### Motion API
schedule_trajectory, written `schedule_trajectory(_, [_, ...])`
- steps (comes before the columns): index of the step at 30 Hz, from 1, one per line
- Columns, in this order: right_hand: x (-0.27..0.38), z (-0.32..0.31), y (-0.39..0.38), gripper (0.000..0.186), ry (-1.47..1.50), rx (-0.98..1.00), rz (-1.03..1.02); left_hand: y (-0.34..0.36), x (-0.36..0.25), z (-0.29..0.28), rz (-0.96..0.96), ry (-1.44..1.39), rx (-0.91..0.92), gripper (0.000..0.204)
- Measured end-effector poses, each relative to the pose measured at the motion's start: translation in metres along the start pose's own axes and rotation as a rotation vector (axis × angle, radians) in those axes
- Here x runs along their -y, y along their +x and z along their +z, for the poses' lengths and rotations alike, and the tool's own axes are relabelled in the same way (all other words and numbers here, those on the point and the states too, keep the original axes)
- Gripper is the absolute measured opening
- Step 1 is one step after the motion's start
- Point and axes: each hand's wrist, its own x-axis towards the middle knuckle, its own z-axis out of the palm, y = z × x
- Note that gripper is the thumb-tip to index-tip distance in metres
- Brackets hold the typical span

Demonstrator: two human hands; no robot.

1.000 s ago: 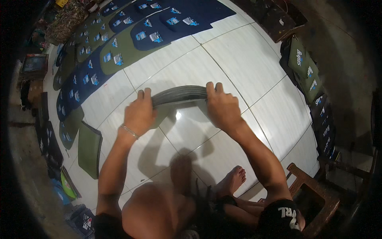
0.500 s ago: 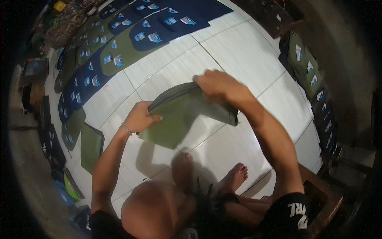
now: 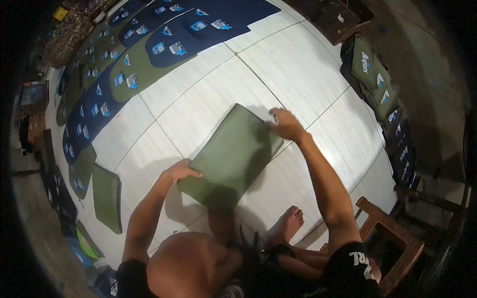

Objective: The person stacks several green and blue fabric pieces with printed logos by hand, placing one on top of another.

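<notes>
A rectangular stack of olive-green fabric sheets [image 3: 236,154] with a dark edge lies open and flat in front of me, tilted, its near end above my foot. My left hand [image 3: 183,172] grips its left edge, thumb on top and fingers hidden underneath. At the far right corner, my right hand [image 3: 288,125] has thumb and fingers apart with nothing between them; whether it touches the corner I cannot tell. A second green stack [image 3: 107,198] lies on the floor to the left.
Navy and green printed fabric pieces [image 3: 164,44] overlap across the tiled floor [image 3: 208,94] at the far left. Piles of green and black printed pieces [image 3: 380,89] line the right side. A wooden stool [image 3: 365,208] stands at the near right, a dark box [image 3: 333,20] far right.
The green stack was held up, bent and arched between both hands; now it is flattened out. My right hand has let go and moved down and to the right.
</notes>
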Motion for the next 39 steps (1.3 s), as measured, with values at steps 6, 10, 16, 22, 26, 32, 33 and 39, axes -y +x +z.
schedule_trajectory(6, [0.021, 0.052, -0.003, 0.066, 0.161, -0.008, 0.147, -0.008, 0.071, -0.023, 0.133, -0.26, 0.1, 0.075])
schedule_trajectory(10, [0.022, 0.066, -0.008, 0.07, 0.108, -0.082, 0.093, -0.036, 0.153, 0.019, 0.211, -1.144, 0.103, 0.081])
schedule_trajectory(16, [0.035, 0.073, -0.013, 0.077, 0.058, -0.067, 0.139, -0.042, 0.1, 0.111, 0.26, -1.22, -0.263, 0.061])
schedule_trajectory(22, [0.052, 0.064, -0.014, 0.079, 0.005, -0.008, 0.186, -0.028, 0.095, 0.112, 0.27, -1.059, -0.467, 0.046])
schedule_trajectory(26, [0.062, 0.074, -0.017, 0.077, -0.113, 0.023, 0.189, -0.028, 0.085, 0.106, 0.204, -0.899, -0.464, 0.04])
schedule_trajectory(32, [0.048, 0.067, -0.007, 0.07, -0.105, -0.011, 0.162, -0.033, 0.082, 0.105, 0.093, -1.156, -0.421, 0.044])
schedule_trajectory(33, [0.046, 0.066, -0.004, 0.068, -0.085, -0.022, 0.142, -0.034, 0.082, 0.111, 0.085, -1.162, -0.441, 0.044])
schedule_trajectory(39, [0.046, 0.053, 0.01, 0.059, 0.124, 0.095, 0.23, -0.047, 0.073, 0.135, 0.009, -1.284, -0.314, 0.057])
